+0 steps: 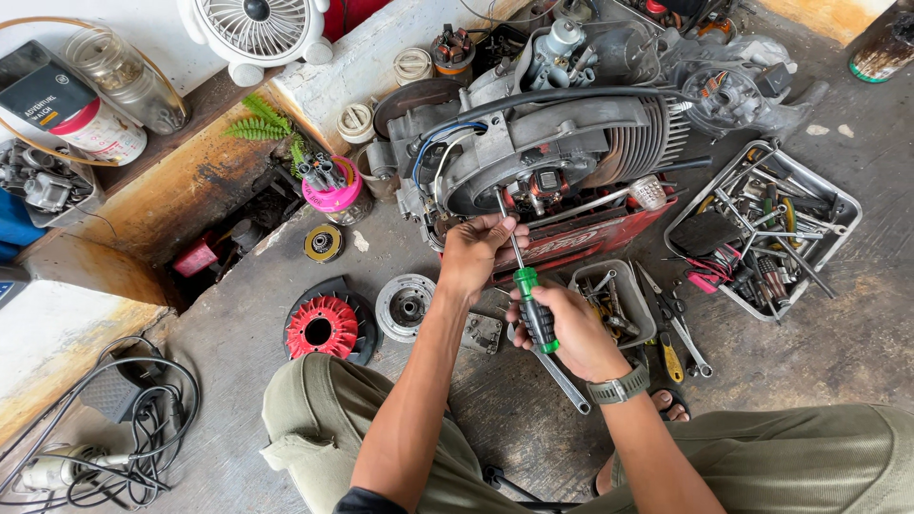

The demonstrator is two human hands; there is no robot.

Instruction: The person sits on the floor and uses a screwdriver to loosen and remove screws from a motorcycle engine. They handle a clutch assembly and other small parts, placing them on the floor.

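A small grey engine point(533, 133) with a finned cylinder rests on a red crate point(581, 238) on the concrete floor. My right hand point(571, 328) grips the green-and-black handle of a screwdriver point(531, 305), whose metal shaft runs up toward the engine's open side. My left hand point(476, 252) pinches the shaft close to its tip, fingers against the engine casing. A watch sits on my right wrist.
A red finned fan wheel point(324, 326) and a silver hub point(405, 305) lie left of my arms. A small grey bin point(624, 295) of parts, pliers point(681, 328), a wrench point(566, 385) and a metal tool tray point(762, 224) sit right. A cabled power tool point(67, 466) lies bottom left.
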